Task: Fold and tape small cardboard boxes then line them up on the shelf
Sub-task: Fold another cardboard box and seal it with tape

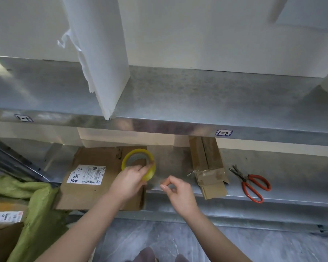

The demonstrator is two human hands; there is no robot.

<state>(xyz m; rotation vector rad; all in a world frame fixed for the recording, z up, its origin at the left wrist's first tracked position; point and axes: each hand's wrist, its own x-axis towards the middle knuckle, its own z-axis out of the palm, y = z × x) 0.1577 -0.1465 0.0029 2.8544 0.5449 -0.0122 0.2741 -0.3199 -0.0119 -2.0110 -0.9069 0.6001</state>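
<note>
My left hand grips a yellow roll of clear tape from below, holding it upright over the lower metal shelf. My right hand hovers just right of the roll with thumb and forefinger pinched together, seemingly on the thin clear tape end, which is hard to see. A flattened cardboard box with a white shipping label lies on the shelf under my left hand. A second folded flat box lies to the right, with old tape on it.
Red-handled scissors lie on the lower shelf at the right. The upper metal shelf holds white boards, one jutting forward. A green cloth and another labelled carton sit at the lower left.
</note>
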